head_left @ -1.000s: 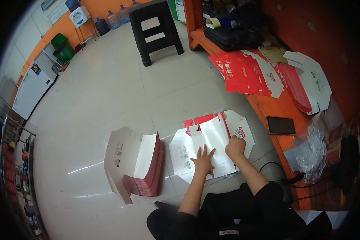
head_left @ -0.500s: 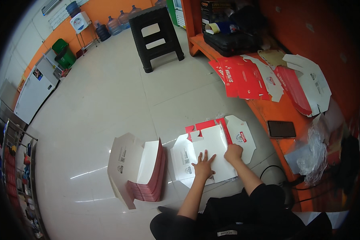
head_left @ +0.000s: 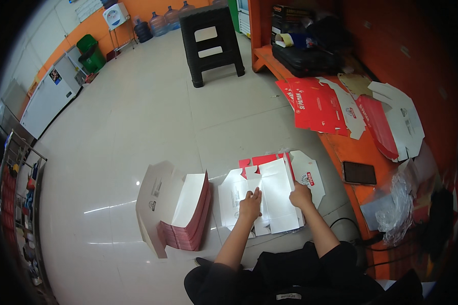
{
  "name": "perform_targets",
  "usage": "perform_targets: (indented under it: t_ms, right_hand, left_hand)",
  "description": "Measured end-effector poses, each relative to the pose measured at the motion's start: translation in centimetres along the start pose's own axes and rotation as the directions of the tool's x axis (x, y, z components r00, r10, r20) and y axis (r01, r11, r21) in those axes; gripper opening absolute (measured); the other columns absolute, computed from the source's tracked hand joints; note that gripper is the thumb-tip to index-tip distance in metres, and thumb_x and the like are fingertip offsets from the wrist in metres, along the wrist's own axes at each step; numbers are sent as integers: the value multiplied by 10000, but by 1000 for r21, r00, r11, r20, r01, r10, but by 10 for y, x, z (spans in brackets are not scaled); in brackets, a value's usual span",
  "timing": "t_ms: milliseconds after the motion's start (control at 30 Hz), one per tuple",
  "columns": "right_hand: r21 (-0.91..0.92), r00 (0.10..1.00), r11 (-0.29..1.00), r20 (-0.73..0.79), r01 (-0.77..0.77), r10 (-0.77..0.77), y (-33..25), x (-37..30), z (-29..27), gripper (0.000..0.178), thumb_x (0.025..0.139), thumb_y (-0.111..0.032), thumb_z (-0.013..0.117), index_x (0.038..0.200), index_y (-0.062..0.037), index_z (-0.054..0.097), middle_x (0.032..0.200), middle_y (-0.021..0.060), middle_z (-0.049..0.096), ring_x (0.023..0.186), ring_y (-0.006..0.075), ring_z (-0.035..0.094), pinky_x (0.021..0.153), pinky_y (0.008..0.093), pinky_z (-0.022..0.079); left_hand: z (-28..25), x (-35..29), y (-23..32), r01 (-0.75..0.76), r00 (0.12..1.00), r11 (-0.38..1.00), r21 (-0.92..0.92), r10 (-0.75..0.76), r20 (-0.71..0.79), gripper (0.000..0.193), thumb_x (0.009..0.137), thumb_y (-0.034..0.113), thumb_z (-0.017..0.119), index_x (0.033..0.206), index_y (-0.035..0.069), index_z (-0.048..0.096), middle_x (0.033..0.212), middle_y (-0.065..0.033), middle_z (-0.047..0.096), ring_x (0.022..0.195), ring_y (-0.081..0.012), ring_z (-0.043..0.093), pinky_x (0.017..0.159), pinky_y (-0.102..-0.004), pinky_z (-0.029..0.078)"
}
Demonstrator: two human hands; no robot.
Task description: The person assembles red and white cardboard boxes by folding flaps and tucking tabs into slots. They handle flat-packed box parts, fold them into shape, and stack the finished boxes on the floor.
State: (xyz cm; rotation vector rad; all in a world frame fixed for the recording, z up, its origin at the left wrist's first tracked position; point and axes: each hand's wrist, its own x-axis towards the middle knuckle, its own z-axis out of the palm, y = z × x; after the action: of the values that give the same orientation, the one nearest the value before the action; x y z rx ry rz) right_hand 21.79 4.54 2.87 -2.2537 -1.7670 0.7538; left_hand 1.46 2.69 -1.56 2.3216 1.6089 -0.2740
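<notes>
A white cardboard box blank (head_left: 280, 189) lies in front of me on other blanks, its panels bent along the creases. My left hand (head_left: 250, 204) rests on its left part, fingers stretched forward and holding nothing. At the right edge my right hand (head_left: 301, 196) is closed, gripping the blank's raised side; the fingertips are partly hidden. Under it, a blank with a printed white flap (head_left: 313, 178) sticks out to the right, and red panels show at the far edge. To the left stands a stack of folded boxes (head_left: 188, 213) with pink-red edges.
An orange bench (head_left: 336, 147) runs along the right, bearing red box blanks (head_left: 318, 104), white-and-red blanks (head_left: 402, 122), a phone (head_left: 360, 173) and clear plastic wrap (head_left: 396, 208). A black stool (head_left: 211, 46) stands ahead. At far left are a shelf rack (head_left: 23, 203) and a white chest freezer (head_left: 51, 96).
My left hand has slid left, its spread fingers drawing closer together. The blank's panels now tilt up along a crease. My right hand stays at the right edge, and the view has shifted slightly.
</notes>
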Motion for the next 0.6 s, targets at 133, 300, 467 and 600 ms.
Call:
perform_targets:
  t_ms: [133,300,467,600]
  right_hand:
    - [-231,990,967,-62,108,-125,-54,-24,-9,344,726,-52,538,1045,75,547,792,247,638,766,380,648,695,428,525]
    - [-348,951,900,-66,262,-302,-99,-44,12,235,724,-88,570,890,71,616,646,188,637,614,325,660,590,413,536]
    - [-412,890,808,12,421,-457,-142,-47,86,205,735,-129,583,826,47,637,636,177,637,591,306,659,548,398,531]
    - [-133,894,885,120,446,-432,-132,-43,47,249,750,-122,578,916,55,632,656,183,642,594,313,660,519,406,528]
  left_hand:
    - [-10,-3,3,14,999,1000,0,-14,32,976,605,328,800,1405,94,292,1491,5,247,1262,-243,355,858,-378,516]
    - [1,-3,-7,-1,997,995,-104,-7,-81,677,700,314,710,1292,103,456,1400,-8,398,1243,-220,377,778,-368,522]
    - [32,12,-18,44,986,952,-303,-91,-141,382,780,312,584,1113,126,584,1238,-8,550,1240,-215,385,715,-378,526]
    - [18,-7,-33,42,999,972,-231,-39,16,377,790,297,575,1130,133,577,1242,-8,547,1239,-221,390,720,-383,529]
